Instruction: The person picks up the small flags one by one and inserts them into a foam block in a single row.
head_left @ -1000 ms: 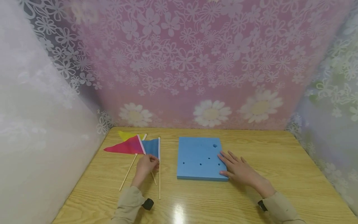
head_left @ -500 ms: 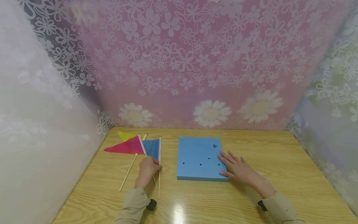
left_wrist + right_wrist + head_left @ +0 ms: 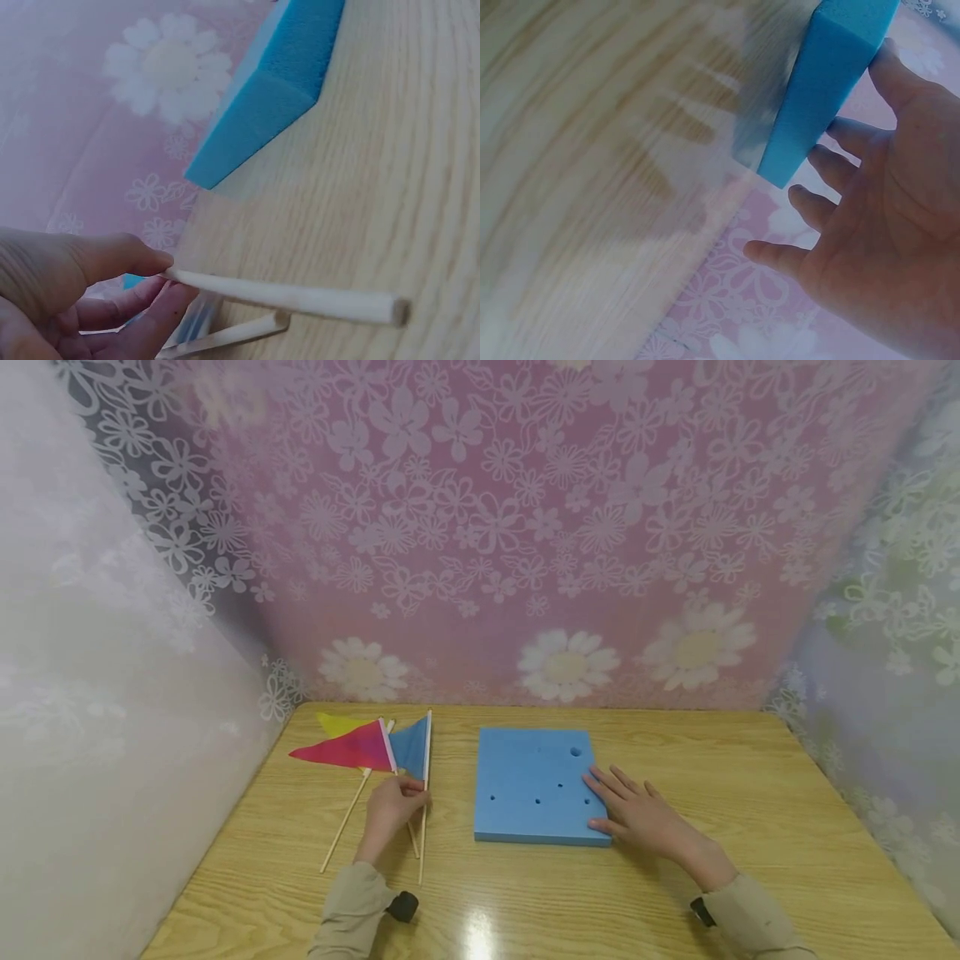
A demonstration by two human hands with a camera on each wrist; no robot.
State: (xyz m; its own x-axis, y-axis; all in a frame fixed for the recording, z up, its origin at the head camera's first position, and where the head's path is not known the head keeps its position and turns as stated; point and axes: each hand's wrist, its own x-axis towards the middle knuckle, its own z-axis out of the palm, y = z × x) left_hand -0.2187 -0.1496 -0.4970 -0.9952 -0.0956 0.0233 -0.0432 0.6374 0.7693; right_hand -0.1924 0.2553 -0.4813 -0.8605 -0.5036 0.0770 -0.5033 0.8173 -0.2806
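My left hand [image 3: 391, 811] pinches the stick of a blue triangular flag [image 3: 412, 751] between thumb and fingers. In the left wrist view the pinched wooden stick [image 3: 292, 294] points out over the table, above a second stick's end [image 3: 259, 328]. A red pennant [image 3: 352, 747] lies beside the blue one and overlaps a yellow flag [image 3: 339, 724] behind it. A square blue foam board [image 3: 525, 768] with several holes lies flat at the middle. My right hand [image 3: 645, 814] has its fingers spread, touching the board's right edge; the right wrist view shows fingertips along the foam block's side [image 3: 821, 97].
The wooden table [image 3: 720, 768] runs back to a pink flowered backdrop [image 3: 465, 568]. Pale flowered side panels [image 3: 135, 693] stand left and right. A light reflection shows on the table's front part.
The left hand has taken the blue flag's stick and lifted it slightly; the flag's top has risen and its lower end shifted left. The red pennant has slid a little right. The right hand stays put.
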